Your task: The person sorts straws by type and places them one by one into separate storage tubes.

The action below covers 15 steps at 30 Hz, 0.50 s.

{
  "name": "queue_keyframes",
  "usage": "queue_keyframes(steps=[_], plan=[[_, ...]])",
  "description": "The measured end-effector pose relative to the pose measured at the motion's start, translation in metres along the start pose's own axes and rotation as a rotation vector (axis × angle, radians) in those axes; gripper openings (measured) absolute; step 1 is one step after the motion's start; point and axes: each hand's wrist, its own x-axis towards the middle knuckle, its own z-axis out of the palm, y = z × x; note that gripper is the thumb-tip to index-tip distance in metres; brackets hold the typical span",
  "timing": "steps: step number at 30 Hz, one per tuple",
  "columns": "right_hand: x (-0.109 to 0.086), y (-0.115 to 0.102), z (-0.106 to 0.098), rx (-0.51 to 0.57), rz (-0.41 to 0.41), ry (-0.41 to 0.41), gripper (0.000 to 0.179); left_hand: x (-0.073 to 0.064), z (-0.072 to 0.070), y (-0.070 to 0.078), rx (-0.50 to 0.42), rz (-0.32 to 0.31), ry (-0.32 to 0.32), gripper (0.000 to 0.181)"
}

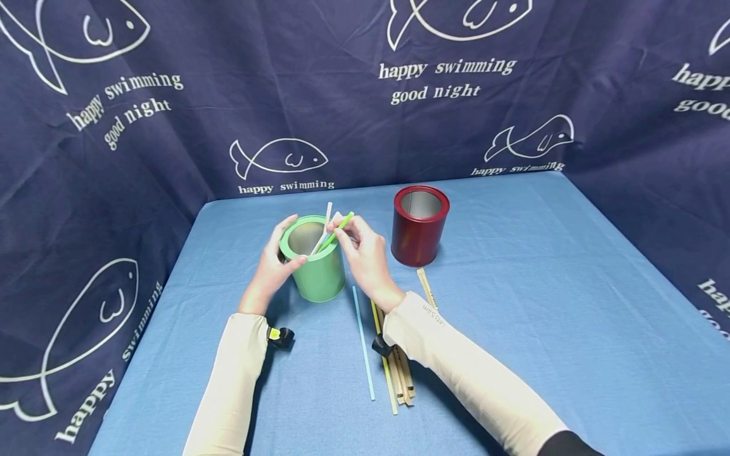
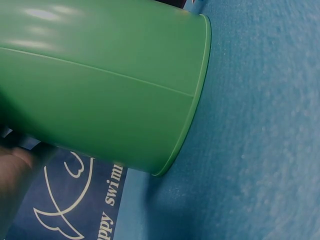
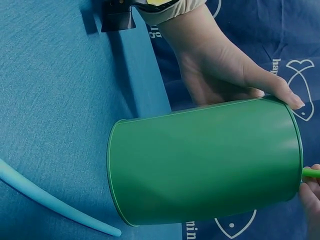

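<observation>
A green can stands on the table, its opening facing up. My left hand holds it by the left side, with the thumb on the near rim and the fingers round the far side. At the can's right rim, my right hand pinches a bright green straw whose lower end is inside the opening. A white straw also leans out of the can beside the fingers. In the right wrist view, the green straw's tip and the pinching fingertips show at the can's mouth.
A dark red open can stands to the right. Nearer me lie a light blue straw, a yellow straw and several slim brown sticks, partly under my right forearm. A patterned dark blue curtain hangs behind the table.
</observation>
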Motion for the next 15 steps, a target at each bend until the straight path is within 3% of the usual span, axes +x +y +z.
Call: queue_keyframes(steps=[15], plan=[[-0.0007,-0.0004,0.0005,0.004,0.013,0.006,0.013,0.0,0.0,0.0007,-0.006,0.005,-0.003,0.081]])
